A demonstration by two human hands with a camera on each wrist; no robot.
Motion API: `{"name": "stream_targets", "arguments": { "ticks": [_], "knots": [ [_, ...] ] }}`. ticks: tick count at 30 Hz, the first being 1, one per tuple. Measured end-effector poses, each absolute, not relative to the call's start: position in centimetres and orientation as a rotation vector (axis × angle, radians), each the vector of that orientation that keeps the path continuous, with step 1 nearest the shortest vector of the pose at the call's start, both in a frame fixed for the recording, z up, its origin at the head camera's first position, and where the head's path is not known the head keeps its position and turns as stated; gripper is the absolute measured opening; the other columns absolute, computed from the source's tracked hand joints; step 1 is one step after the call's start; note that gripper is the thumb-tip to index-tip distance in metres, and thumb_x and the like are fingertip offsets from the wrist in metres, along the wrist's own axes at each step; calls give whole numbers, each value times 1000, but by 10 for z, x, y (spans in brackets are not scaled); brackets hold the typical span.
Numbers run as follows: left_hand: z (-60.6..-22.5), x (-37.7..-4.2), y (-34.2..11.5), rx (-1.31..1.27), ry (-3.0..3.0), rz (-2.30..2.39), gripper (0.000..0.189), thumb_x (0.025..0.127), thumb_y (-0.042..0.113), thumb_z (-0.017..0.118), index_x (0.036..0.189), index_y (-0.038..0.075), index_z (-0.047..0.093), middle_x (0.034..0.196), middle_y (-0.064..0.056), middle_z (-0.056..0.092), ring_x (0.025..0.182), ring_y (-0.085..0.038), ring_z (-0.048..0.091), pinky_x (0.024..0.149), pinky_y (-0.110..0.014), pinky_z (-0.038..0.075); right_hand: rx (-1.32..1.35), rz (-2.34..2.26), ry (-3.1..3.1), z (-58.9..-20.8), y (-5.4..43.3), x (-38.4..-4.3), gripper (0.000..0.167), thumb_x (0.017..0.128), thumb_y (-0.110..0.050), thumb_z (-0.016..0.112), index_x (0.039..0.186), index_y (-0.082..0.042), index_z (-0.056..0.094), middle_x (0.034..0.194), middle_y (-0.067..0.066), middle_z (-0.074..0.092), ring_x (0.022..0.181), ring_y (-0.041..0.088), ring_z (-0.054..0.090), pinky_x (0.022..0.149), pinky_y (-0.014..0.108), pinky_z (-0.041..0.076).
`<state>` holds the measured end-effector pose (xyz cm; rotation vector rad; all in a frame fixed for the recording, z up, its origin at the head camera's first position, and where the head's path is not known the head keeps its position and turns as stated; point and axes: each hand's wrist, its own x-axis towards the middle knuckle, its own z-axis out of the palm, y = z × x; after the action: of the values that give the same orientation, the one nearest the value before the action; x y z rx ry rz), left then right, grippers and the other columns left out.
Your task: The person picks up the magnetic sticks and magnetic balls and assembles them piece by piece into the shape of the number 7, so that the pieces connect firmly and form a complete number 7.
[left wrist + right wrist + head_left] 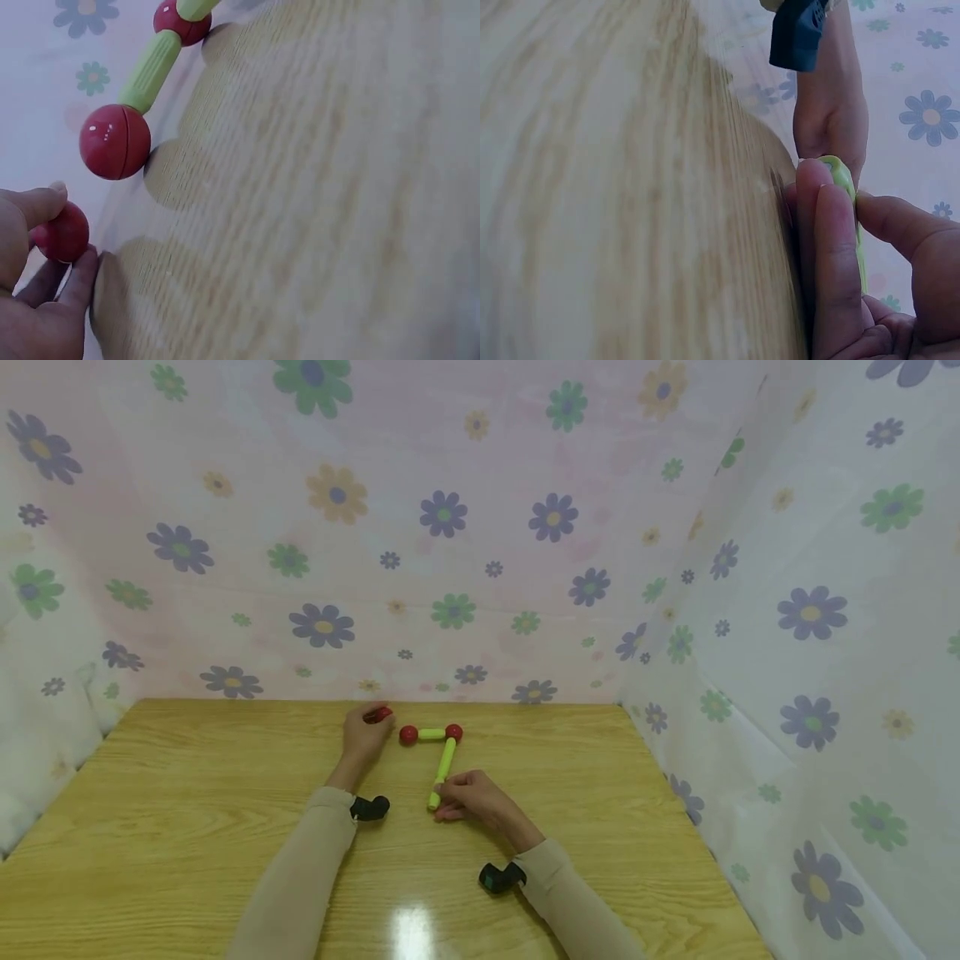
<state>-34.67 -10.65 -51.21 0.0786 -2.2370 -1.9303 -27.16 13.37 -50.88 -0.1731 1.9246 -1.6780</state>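
Near the table's far edge my left hand (363, 739) pinches a loose red ball (67, 234) between thumb and fingers. Just to its right lies a joined piece: a red ball (408, 735), a short yellow-green rod (431, 734), then a second red ball (453, 732) at the corner. From that corner ball a longer yellow-green rod (446, 759) runs toward me. My right hand (477, 799) grips this longer rod near its free end, thumb on one side and fingers on the other. In the right wrist view the fingers cover much of the rod.
The pieces are on a wood-grain table (187, 827). A flower-printed cloth (480, 543) stands along its far edge and both sides. Each wrist carries a small black camera, one on the left sleeve (300, 868) and one on the right.
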Motion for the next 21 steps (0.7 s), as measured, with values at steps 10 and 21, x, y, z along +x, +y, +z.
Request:
{"name": "stream_targets", "arguments": {
  "ticks": [10,21],
  "knots": [
    [-508,-319,-119,253,-2054,-2357,40,102,17,65,131,-8,57,118,-16,65,90,-8,68,86,-22,58,-200,-1678,1929,-508,132,-270,29,102,-22,65,109,5,70,86,11,75,75,15,75,70,23,61],
    [-509,-273,-93,216,-1969,-2623,43,108,14,53,141,-11,42,138,-30,44,96,-13,70,88,-23,58,-234,-1648,1946,-507,134,-272,30,102,-22,62,108,7,70,84,9,75,75,15,75,72,25,62]
  ]
}}
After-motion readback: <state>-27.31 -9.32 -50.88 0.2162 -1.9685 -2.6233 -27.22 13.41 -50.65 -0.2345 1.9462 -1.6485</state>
